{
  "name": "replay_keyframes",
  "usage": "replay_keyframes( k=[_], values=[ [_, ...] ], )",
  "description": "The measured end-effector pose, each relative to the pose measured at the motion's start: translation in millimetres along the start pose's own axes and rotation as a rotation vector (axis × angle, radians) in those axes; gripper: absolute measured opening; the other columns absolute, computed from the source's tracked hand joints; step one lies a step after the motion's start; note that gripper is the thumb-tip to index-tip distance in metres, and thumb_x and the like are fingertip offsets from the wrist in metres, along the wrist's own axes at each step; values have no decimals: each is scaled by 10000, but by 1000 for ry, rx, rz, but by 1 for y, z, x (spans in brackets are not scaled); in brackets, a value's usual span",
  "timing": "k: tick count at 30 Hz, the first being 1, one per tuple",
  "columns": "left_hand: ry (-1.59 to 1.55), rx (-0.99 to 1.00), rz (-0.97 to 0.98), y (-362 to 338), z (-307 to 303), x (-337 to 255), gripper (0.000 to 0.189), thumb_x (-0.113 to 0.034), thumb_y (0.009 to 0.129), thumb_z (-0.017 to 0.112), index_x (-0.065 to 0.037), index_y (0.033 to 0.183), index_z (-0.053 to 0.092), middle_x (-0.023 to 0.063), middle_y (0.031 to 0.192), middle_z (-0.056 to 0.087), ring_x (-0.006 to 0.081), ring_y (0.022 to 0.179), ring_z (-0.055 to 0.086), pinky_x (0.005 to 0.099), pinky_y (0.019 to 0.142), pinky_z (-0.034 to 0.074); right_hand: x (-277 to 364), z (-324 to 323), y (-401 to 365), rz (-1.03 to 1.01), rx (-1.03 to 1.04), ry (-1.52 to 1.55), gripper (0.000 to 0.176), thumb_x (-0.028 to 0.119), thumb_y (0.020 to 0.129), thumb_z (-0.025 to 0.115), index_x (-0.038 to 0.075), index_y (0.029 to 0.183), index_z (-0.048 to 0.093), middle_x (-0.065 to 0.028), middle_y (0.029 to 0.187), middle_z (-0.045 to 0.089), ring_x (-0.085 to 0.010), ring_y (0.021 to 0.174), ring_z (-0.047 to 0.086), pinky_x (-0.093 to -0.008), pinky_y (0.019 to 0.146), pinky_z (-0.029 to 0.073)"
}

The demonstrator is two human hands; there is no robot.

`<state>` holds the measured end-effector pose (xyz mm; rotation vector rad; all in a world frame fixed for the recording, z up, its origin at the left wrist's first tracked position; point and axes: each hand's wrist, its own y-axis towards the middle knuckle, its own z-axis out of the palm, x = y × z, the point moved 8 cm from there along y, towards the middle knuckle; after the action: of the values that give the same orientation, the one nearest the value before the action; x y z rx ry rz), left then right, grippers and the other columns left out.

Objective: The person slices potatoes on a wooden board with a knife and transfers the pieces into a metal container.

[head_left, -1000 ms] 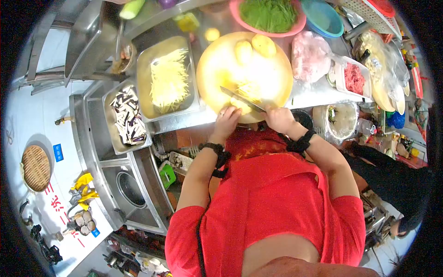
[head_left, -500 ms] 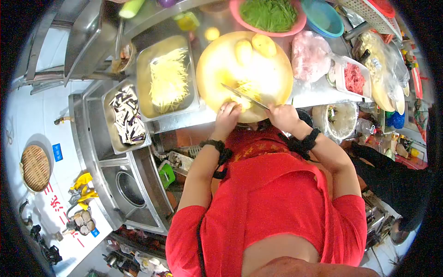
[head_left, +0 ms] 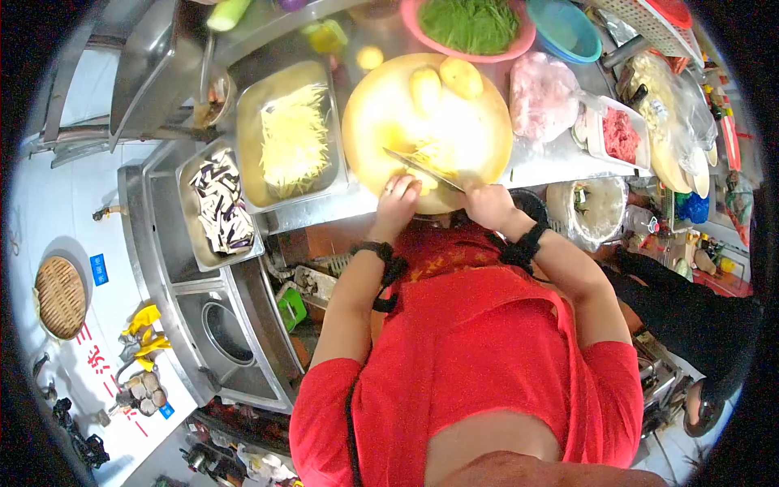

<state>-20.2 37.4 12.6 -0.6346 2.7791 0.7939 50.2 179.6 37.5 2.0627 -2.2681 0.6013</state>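
Note:
My right hand (head_left: 492,206) is closed around the handle of a kitchen knife (head_left: 423,169), its blade slanting up and left over the round chopping board (head_left: 369,122). My left hand (head_left: 398,199), fingers curled, presses on a pale yellow potato piece (head_left: 428,183) at the board's near edge, beside the blade. Cut potato shreds (head_left: 434,151) lie just beyond the knife, partly washed out by glare. Two peeled potatoes, one upright (head_left: 424,89) and one to its right (head_left: 462,79), rest at the far side. Left of the board, a metal tray (head_left: 253,188) holds many potato shreds (head_left: 294,138).
A smaller tray holds eggplant strips (head_left: 221,203). Behind the board are a pink basin (head_left: 422,36) of greens and a blue bowl (head_left: 565,31). A bagged pink item (head_left: 544,97) and minced meat (head_left: 621,135) lie right. A person's dark-clothed leg (head_left: 682,300) shows at right.
The knife and my right hand have shifted slightly left. My left hand stays on the potato piece. The whole view has drifted a little, and the other person's foot shows more at lower right.

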Motion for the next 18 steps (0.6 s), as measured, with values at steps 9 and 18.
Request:
replay_keyframes(
  k=[9, 18],
  values=[
    [-37, -70, -81, 2, -10, -3, 215, -42, 698, 585, -72, 906, 629, 67, 948, 535, 258, 936, 539, 350, 856, 462, 2, -2, -5, -78, -86, 49, 257, 285, 868, 493, 36, 845, 552, -163, 616, 621, -309, 555, 633, -423, 515, 514],
    [53, -20, -30, 9, -13, -9, 173, -51, 716, 583, -62, 885, 619, 62, 910, 544, 251, 915, 540, 353, 862, 458, 10, -18, -10, -167, -214, 41, 277, 289, 874, 511, 30, 779, 537, -143, 534, 583, -299, 477, 602, -413, 437, 477]
  ],
)
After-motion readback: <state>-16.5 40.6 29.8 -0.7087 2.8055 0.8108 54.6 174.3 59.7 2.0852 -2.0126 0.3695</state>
